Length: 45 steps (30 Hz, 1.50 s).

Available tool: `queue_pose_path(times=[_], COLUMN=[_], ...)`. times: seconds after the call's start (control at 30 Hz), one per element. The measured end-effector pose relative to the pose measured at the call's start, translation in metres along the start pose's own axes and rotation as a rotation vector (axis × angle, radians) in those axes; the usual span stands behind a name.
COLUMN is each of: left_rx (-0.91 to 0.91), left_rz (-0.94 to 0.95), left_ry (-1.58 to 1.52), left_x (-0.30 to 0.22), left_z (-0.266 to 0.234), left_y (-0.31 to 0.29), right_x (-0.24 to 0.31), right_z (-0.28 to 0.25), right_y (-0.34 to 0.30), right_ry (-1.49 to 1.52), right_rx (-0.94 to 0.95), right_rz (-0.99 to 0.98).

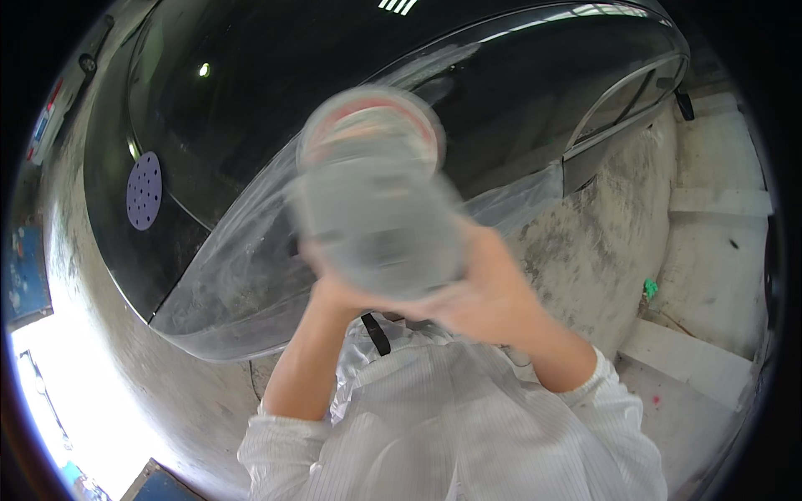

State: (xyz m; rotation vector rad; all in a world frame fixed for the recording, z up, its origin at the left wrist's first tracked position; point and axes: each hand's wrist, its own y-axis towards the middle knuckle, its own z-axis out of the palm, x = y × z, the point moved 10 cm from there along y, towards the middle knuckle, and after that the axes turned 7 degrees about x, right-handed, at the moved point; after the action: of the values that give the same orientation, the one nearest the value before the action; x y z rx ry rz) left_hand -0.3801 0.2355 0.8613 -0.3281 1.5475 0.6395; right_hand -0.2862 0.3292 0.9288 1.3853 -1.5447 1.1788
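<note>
Both my hands are closed round a grey rounded object point(380, 225), raised in front of my body and blurred by motion. Its far end is round, with a pale rim and a red ring; its exact kind cannot be made out. My left hand point(334, 288) grips its near left side, and my right hand point(480, 292) wraps its near right side. Behind it is a glossy black car point(251, 92), with dull, whitish scuffed areas point(251, 267) along its lower side. A purple sanding disc point(144, 190) dotted with holes lies against the black bodywork at the left.
White ledges point(718, 201) run along the right, near a small green scrap point(650, 289). Stained concrete floor point(576, 259) surrounds the car. At far left are a white car point(52, 121), a blue box-like thing point(29, 271) and a bright opening.
</note>
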Motion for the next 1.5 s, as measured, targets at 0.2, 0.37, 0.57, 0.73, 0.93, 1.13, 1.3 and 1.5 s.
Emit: queue_pose_path(times=[0.2,0.37,0.57,0.73,0.93,1.13,1.3,1.5], left_rx=[-0.171,-0.066,-0.361,-0.083,0.165,0.052,-0.267,-0.132], left_rz=[0.710,0.500,0.500,0.415,0.286,0.398,0.299,0.253], left_ry=[0.368,0.367,0.344,0.330,0.318,0.291,-0.023,-0.025], left_x=[-0.078,-0.058,-0.052,-0.060,-0.064,-0.080,-0.079,-0.094], left_z=[0.071,0.030,-0.046,0.000,0.091,0.084,-0.006,0.018], left_y=[0.056,0.024,-0.026,0.024,0.105,0.111,0.082,0.112], right_x=[-0.054,-0.045,0.000,-0.010,-0.022,-0.011,0.042,0.035], right_z=[-0.060,-0.024,0.030,-0.007,-0.074,-0.093,-0.070,-0.086], right_y=[-0.056,-0.040,0.002,-0.020,-0.064,-0.056,-0.001,0.001], right_ry=[-0.183,0.064,-0.147,-0.269,-0.422,-0.282,-0.370,-0.259], right_rx=[-0.435,-0.312,-0.105,-0.179,-0.403,-0.395,-0.230,-0.138], right_rz=[-0.038,-0.101,-0.076,0.030,-0.173,-0.198,-0.323,-0.133])
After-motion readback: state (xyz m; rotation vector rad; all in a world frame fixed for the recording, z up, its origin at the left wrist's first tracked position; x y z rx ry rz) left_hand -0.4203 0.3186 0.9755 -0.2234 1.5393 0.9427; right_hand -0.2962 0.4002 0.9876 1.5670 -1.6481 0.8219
